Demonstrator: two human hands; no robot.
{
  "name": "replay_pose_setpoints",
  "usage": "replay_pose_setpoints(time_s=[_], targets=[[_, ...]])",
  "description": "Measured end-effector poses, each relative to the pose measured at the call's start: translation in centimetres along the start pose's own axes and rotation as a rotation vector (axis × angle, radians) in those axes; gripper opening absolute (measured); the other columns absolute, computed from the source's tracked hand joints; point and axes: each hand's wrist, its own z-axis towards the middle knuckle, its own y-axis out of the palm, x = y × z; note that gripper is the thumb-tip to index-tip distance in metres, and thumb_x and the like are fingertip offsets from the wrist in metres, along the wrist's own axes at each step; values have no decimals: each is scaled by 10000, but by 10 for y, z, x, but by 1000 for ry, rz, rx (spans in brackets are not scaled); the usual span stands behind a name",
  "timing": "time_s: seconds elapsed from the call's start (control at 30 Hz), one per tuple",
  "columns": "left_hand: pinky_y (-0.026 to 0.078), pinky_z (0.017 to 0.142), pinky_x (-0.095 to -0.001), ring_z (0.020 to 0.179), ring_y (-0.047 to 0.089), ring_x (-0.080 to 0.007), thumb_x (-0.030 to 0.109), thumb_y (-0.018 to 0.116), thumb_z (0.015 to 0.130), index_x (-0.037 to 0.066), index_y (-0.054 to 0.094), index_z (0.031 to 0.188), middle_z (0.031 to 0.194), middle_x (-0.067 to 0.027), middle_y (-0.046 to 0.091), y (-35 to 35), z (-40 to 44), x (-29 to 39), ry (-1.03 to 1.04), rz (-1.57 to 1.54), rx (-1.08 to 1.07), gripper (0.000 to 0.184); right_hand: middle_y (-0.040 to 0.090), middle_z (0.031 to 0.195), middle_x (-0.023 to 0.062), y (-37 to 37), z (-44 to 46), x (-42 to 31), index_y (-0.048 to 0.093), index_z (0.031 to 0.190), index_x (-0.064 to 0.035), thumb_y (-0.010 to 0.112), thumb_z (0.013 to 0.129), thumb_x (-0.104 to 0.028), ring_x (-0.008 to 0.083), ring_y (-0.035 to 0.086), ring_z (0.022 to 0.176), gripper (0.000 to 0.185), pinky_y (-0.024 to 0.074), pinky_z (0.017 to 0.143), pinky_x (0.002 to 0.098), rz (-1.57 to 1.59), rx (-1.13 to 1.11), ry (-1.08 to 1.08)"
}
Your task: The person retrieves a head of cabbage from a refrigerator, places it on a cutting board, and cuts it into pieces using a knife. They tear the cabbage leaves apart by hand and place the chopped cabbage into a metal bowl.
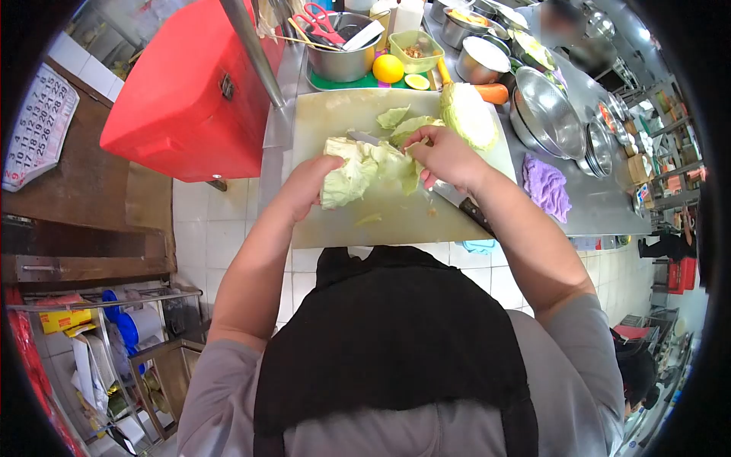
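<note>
Left hand [308, 183] is closed partway around a cabbage piece [346, 175], which is gripped by its left edge above the middle of the cutting board [327, 225]. By the right hand [445, 156], whose thumb and fingers are drawn together, a leaf [411, 174] is pinched at the right end of the piece; whether it is fully detached cannot be told. Under the right hand, a knife [476, 216] is laid on the cutting board, its handle pointed toward the near right corner and its blade partly hidden. Loose leaves [393, 116] are strewn toward the far side of the cutting board, and a larger cabbage [467, 114] is set at its far right corner. Beyond the cutting board, an orange fruit [388, 69] and a pot [343, 62] are placed on the counter [601, 209]. To its right, a purple cloth [545, 186] is left crumpled.
</note>
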Motion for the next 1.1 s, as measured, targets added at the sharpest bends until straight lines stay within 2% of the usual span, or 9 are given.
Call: replay_pose_setpoints(time_s=[0.27, 0.37, 0.47, 0.5, 0.57, 0.67, 0.77, 0.9, 1.1], targets=[[504, 1003, -421, 1175, 648, -276, 428, 477, 954, 23, 525, 1396, 1306, -142, 649, -15, -35, 2, 17, -338, -37, 602, 604, 773, 52, -25, -2, -20, 643, 1073, -78, 553, 937, -172, 139, 623, 534, 188, 444, 463, 277, -161, 36, -49], [544, 743, -362, 1039, 700, -206, 508, 464, 970, 68, 540, 1389, 1233, -72, 694, -26, -40, -7, 95, -352, -77, 612, 654, 817, 139, -26, 24, -10, 658, 1028, -19, 584, 905, -178, 226, 644, 677, 215, 566, 685, 377, -207, 212, -361], [539, 728, -364, 1003, 703, -198, 543, 471, 979, 78, 530, 1402, 1232, -65, 696, -25, -53, -8, 109, -415, -195, 631, 643, 960, 194, -8, 46, -13, 654, 998, -31, 578, 893, -148, 310, 676, 836, 174, 548, 767, 432, -452, 419, -682], [536, 717, -365, 997, 701, -193, 527, 503, 975, 75, 530, 1399, 1231, -68, 694, -25, -55, -11, 114, -399, -188, 620, 636, 999, 200, -1, 50, -14, 656, 997, -32, 572, 896, -145, 326, 679, 865, 174, 548, 764, 441, -515, 494, -806], [531, 694, -367, 985, 696, -185, 496, 567, 967, 69, 530, 1394, 1230, -72, 692, -23, -58, -20, 117, -369, -180, 605, 617, 1052, 179, 10, 53, -11, 663, 1050, -64, 609, 845, -77, 342, 647, 927, 212, 523, 804, 475, -754, 357, -703], [536, 830, -367, 1111, 653, -192, 323, 695, 924, 38, 486, 1430, 1306, -89, 648, -18, -58, -24, 197, -163, -192, 617, 590, 1002, 162, 25, 60, 20, 673, 1069, -85, 629, 811, -69, 366, 633, 955, 262, 522, 813, 480, -1124, 311, -868], [466, 1021, -363, 1261, 566, -206, 182, 757, 873, 12, 428, 1473, 1396, -106, 581, 8, -68, -15, 293, -110, -118, 705, 600, 1018, 153, 15, 5, 20, 677, 1082, -86, 641, 818, -101, 375, 631, 969, 266, 520, 817, 484, -811, 320, -1058], [368, 1130, -360, 1339, 501, -211, 152, 751, 872, 4, 387, 1501, 1443, -105, 540, 10, -66, -20, 259, -113, -156, 742, 624, 1016, 148, -30, -52, 68, 660, 1092, -107, 674, 817, -143, 347, 633, 1029, 278, 522, 873, 453, -972, 72, -538], [381, 1121, -369, 1323, 515, -213, 182, 741, 881, 2, 399, 1491, 1430, -107, 554, 11, -50, -31, 205, -178, -167, 722, 627, 1081, 191, -43, -73, 119, 581, 1236, -111, 676, 827, -168, 372, 646, 999, 424, 520, 882, 472, -873, 119, -355]])
